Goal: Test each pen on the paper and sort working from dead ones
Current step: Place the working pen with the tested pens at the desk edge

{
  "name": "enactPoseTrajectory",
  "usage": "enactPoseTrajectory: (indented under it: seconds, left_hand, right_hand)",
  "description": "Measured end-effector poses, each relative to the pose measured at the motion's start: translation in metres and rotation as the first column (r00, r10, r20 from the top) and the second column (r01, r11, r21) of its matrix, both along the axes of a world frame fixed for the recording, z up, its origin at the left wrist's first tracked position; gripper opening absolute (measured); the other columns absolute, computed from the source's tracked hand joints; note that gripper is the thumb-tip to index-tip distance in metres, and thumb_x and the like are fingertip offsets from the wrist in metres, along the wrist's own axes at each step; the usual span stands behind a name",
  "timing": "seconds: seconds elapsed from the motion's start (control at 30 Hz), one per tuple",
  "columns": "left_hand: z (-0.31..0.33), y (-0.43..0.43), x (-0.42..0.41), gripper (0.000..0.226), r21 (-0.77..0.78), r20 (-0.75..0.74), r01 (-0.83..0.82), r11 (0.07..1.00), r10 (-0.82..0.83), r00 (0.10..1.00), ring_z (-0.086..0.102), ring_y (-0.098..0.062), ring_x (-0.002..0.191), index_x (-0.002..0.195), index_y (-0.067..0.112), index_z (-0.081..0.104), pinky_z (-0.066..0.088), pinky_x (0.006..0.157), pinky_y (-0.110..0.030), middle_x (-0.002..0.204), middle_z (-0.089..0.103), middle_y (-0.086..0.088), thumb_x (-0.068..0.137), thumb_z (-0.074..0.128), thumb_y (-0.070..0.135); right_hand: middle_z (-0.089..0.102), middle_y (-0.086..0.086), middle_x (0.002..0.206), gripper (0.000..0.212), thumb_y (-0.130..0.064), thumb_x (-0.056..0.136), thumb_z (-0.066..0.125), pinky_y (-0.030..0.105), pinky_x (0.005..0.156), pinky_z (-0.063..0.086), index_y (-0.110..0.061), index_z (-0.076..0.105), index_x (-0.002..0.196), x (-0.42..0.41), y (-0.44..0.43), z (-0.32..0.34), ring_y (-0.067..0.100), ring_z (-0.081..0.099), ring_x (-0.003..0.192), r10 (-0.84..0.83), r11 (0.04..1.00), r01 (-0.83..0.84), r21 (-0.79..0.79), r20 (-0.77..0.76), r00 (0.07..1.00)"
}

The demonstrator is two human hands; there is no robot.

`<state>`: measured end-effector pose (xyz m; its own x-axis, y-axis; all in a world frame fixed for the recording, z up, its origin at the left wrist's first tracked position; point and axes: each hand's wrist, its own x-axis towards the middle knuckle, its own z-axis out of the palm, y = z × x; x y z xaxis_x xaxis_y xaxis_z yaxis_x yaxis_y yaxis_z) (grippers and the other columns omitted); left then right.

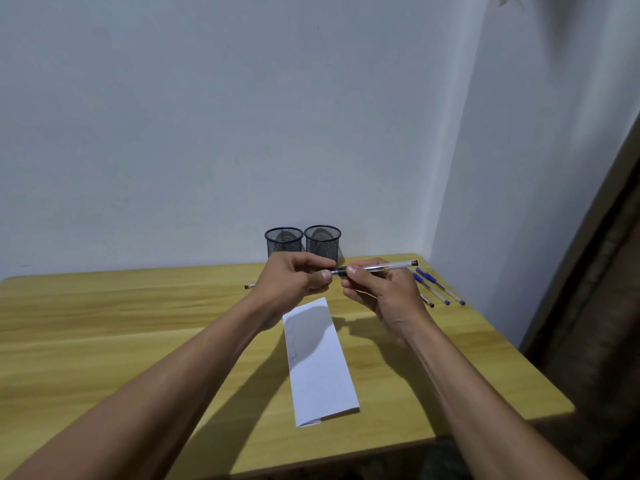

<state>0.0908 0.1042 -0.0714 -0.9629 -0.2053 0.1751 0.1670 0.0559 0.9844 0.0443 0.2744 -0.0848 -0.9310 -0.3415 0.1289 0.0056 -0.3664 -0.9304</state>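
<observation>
Wooden table (104, 317) with paper (320, 368), both hands (298, 278) (377, 289) gripping one clear pen (381, 267) above it

Dim light, soft shadows, warped edges

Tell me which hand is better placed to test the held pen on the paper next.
Right, probably. The right hand grips the pen along its barrel, while the left hand only pinches the tip end, maybe the cap. The paper lies just below both.
</observation>
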Motion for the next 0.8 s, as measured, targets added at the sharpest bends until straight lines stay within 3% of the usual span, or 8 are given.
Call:
enactPoseTrajectory:
  seconds: [0.17, 0.27, 0.4, 0.5, 0.57, 0.63, 0.7, 0.8]
  left_hand:
    - [0.011, -0.002, -0.011, 0.015, -0.069, -0.008, -0.031, 0.997, 0.031, 0.999, 0.065, -0.018, 0.076, 0.093, 0.009, 0.074, 0.059, 0.078, -0.026, 0.087, 0.069, -0.013, 0.088, 0.067, -0.004]
    - [0.02, -0.004, -0.02, 0.014, -0.147, -0.019, -0.043, 0.988, 0.04, 0.999, 0.061, -0.014, 0.065, 0.096, 0.006, 0.073, 0.054, 0.065, -0.02, 0.074, 0.066, -0.006, 0.089, 0.065, -0.004]
    - [0.025, 0.01, -0.038, 0.013, -0.205, -0.017, 0.004, 0.979, -0.008, 1.0, 0.06, -0.016, 0.065, 0.1, 0.002, 0.071, 0.053, 0.064, -0.019, 0.074, 0.064, -0.008, 0.092, 0.063, -0.004]
    - [0.02, 0.022, -0.064, 0.014, -0.216, -0.007, 0.047, 0.975, -0.05, 0.999, 0.061, -0.019, 0.073, 0.1, 0.012, 0.071, 0.052, 0.068, -0.027, 0.083, 0.066, -0.005, 0.09, 0.066, 0.004]
    - [0.013, 0.027, -0.084, 0.035, -0.264, 0.019, 0.047, 0.963, -0.043, 0.999, 0.058, -0.017, 0.07, 0.118, 0.01, 0.066, 0.046, 0.065, -0.029, 0.09, 0.068, -0.002, 0.084, 0.07, 0.017]
    - [0.006, 0.031, -0.101, 0.055, -0.469, 0.061, 0.035, 0.882, -0.007, 0.998, 0.064, -0.015, 0.078, 0.13, 0.01, 0.06, 0.049, 0.075, -0.03, 0.103, 0.071, -0.001, 0.08, 0.072, 0.028]
    - [-0.004, 0.036, -0.114, 0.056, -0.668, 0.101, 0.051, 0.743, 0.023, 0.995, 0.068, -0.017, 0.098, 0.135, 0.012, 0.058, 0.049, 0.092, -0.029, 0.117, 0.07, -0.003, 0.084, 0.074, 0.03]
    - [-0.021, 0.045, -0.131, 0.065, -0.794, 0.163, 0.116, 0.596, 0.025, 0.986, 0.064, -0.021, 0.113, 0.137, 0.011, 0.056, 0.047, 0.101, -0.03, 0.127, 0.067, -0.008, 0.082, 0.077, 0.039]
  right_hand:
    - [0.074, 0.008, 0.084, 0.008, -0.011, 0.088, 0.075, 0.031, 0.067, 0.061, -0.009, 0.078, 0.095, -0.009, 0.021, 0.013, 0.019, 0.07, 0.083, -0.012, 0.994, 0.017, 0.109, -0.04, 0.999]
    - [0.072, -0.002, 0.076, 0.007, -0.011, 0.085, 0.078, 0.03, 0.065, 0.057, -0.013, 0.081, 0.091, -0.021, 0.043, 0.024, 0.011, 0.066, 0.075, -0.089, 0.947, 0.146, 0.287, -0.201, 0.976]
    - [0.067, -0.01, 0.064, 0.004, -0.018, 0.084, 0.08, 0.019, 0.053, 0.04, -0.021, 0.08, 0.085, -0.032, 0.062, 0.029, -0.002, 0.052, 0.05, -0.028, 0.739, 0.319, 0.594, -0.445, 0.895]
    - [0.068, -0.011, 0.069, 0.002, -0.026, 0.085, 0.077, 0.021, 0.055, 0.041, -0.025, 0.079, 0.085, -0.042, 0.071, 0.026, 0.001, 0.057, 0.057, -0.008, 0.566, 0.469, 0.678, -0.565, 0.825]
    - [0.068, -0.013, 0.069, 0.004, -0.029, 0.085, 0.075, 0.024, 0.058, 0.042, -0.026, 0.078, 0.084, -0.051, 0.076, 0.02, 0.004, 0.06, 0.065, -0.032, 0.498, 0.519, 0.695, -0.583, 0.811]
    - [0.069, -0.013, 0.072, 0.006, -0.029, 0.085, 0.073, 0.025, 0.06, 0.043, -0.026, 0.077, 0.082, -0.061, 0.079, 0.009, 0.009, 0.061, 0.07, -0.064, 0.429, 0.539, 0.725, -0.57, 0.819]
    - [0.074, -0.01, 0.081, 0.008, -0.026, 0.084, 0.068, 0.029, 0.068, 0.05, -0.026, 0.076, 0.081, -0.071, 0.08, -0.004, 0.015, 0.065, 0.08, -0.076, 0.354, 0.55, 0.756, -0.563, 0.823]
    - [0.075, -0.003, 0.09, 0.013, -0.023, 0.086, 0.064, 0.033, 0.076, 0.054, -0.023, 0.077, 0.086, -0.083, 0.075, -0.02, 0.023, 0.068, 0.094, -0.085, 0.265, 0.549, 0.793, -0.548, 0.832]
